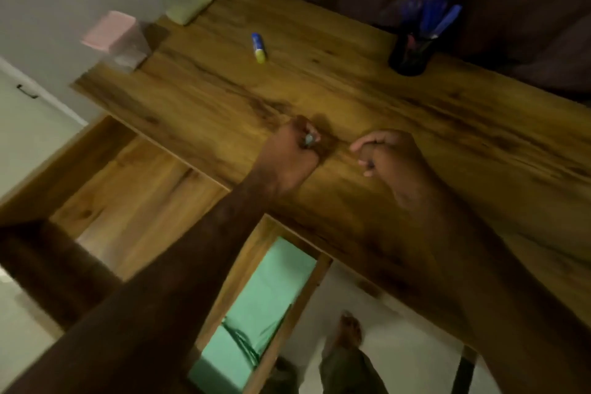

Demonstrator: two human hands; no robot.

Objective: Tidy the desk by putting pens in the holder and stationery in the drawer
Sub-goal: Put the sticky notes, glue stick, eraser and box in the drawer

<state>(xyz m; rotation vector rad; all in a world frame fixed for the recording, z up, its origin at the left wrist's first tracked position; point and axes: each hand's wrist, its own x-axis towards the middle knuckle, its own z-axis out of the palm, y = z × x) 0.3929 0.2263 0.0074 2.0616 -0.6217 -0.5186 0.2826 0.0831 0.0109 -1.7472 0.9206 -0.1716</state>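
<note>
Nearest: left forearm (160, 281), stretched over open green-lined drawer (307, 294). Gripped in curled left hand (287, 153): small grey object (308, 139), type unclear, over desk (319, 89). Fingers of right hand (393, 157) curled; contents not determinable. Mid-desk: glue stick (259, 47), well apart from black pen holder (409, 54) filled with blue pens (438, 19).

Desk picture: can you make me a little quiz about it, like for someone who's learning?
1. True or false: the drawer is open.
2. What colour are the pens in the black pen holder? A red, B blue, C green.
3. Fill in: the glue stick lies on the ____.
Key: 1 true; 2 B; 3 desk.
</note>
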